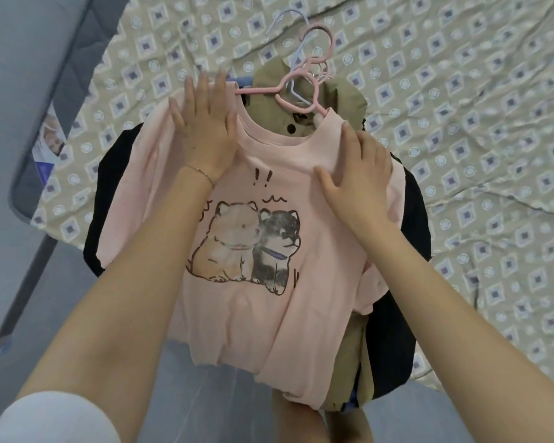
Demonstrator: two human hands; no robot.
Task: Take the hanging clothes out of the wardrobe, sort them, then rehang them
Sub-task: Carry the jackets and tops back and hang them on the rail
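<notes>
A pink T-shirt [263,314] printed with two cartoon dogs lies on top of a pile of clothes on the bed, still on a pink hanger [301,100]. My left hand [205,123] lies flat with straight fingers on the shirt's left shoulder. On the right shoulder rests my right hand [355,174], fingers spread and flat. Under the pink shirt lie a khaki garment [343,100] and a black garment [394,340]. More hanger hooks, one pink [320,33] and one white [288,14], stick out past the collars.
The pile lies at the near edge of a bed covered by a beige sheet with a diamond pattern [461,91]. A grey mattress edge [61,91] runs along the left, with grey floor [13,282] beside it. The clothes overhang the bed edge toward my legs.
</notes>
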